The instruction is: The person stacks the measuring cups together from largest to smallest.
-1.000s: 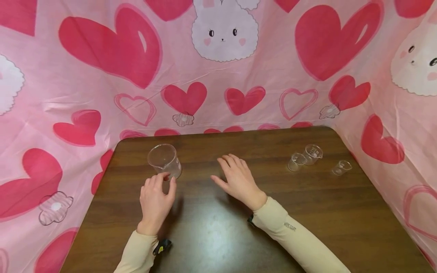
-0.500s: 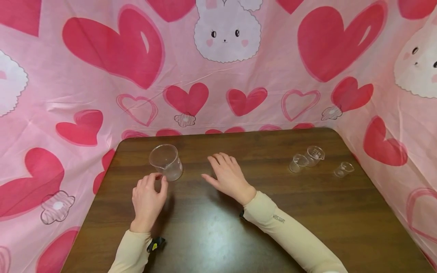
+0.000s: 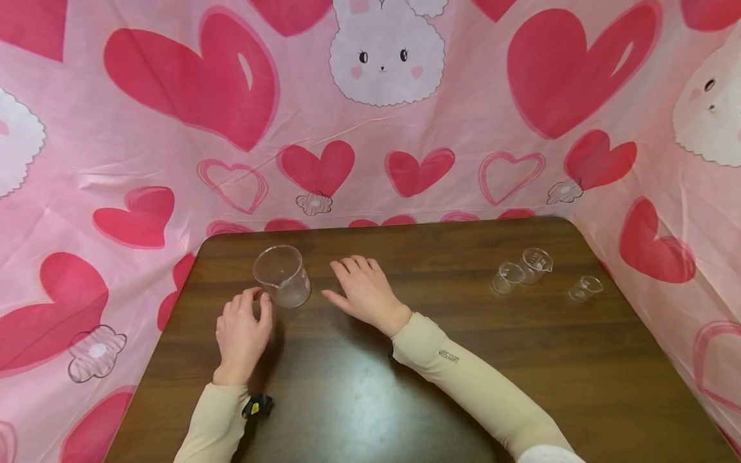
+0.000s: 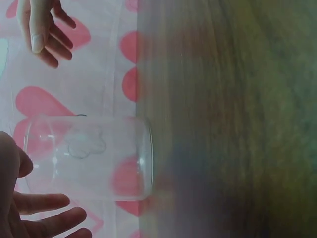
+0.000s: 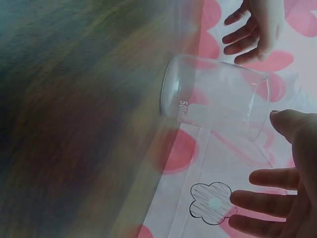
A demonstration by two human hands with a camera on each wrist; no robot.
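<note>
A large clear glass beaker [image 3: 292,289] stands upright on the left part of the table; in the right wrist view the beaker [image 5: 218,99] bears a white 500 ml mark. My left hand [image 3: 243,331] hovers just in front of it on the near left side, fingers loosely bent and holding nothing. To the right of the beaker, my right hand [image 3: 367,292] is held above the table with its fingers spread and relaxed, the thumb toward the glass. Neither hand appears to grip it; whether the left fingertips touch it is hard to tell.
Several smaller glass beakers stand at the table's far right: a small one [image 3: 508,280] beside a medium one [image 3: 537,265], and another small one [image 3: 586,289] apart. A pink cloth [image 3: 370,128] with hearts and rabbits walls the dark wooden table [image 3: 463,399] at the back and sides.
My right hand has moved left toward the large beaker. My left hand has shifted a little left, off the front of the glass. The beakers stay where they stood.
</note>
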